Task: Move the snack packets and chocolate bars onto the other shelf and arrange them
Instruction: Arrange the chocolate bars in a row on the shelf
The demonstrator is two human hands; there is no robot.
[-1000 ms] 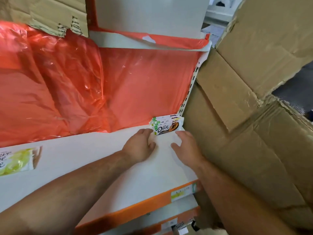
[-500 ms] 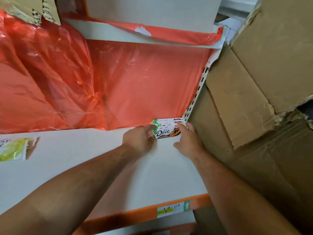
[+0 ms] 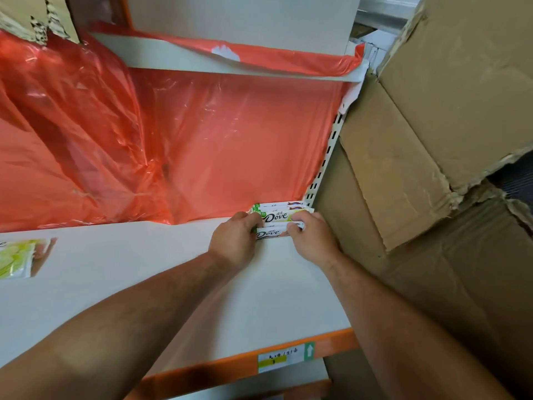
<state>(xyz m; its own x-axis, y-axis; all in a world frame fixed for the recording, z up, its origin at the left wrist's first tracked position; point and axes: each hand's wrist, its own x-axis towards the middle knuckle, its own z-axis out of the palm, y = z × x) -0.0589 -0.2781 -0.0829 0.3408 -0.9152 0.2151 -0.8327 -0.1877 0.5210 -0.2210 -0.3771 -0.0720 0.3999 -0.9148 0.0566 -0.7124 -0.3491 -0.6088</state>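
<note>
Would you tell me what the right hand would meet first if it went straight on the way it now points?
The right hand grips the Dove bars, so they come first. Pushed further, it would likely press them against the red plastic sheet behind, though depth is unclear.

Soft, diffuse light with no hard shadows. Glare streaks on the red plastic sheet (image 3: 86, 125), upper left of frame. Left forearm (image 3: 115, 327) dim toward bottom edge. Wide-angle bending at borders; lower-left packet (image 3: 17, 258) blurred.

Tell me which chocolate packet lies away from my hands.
The yellow-green packet at far left on the shelf; the Dove bars are held at its back right corner.
</note>
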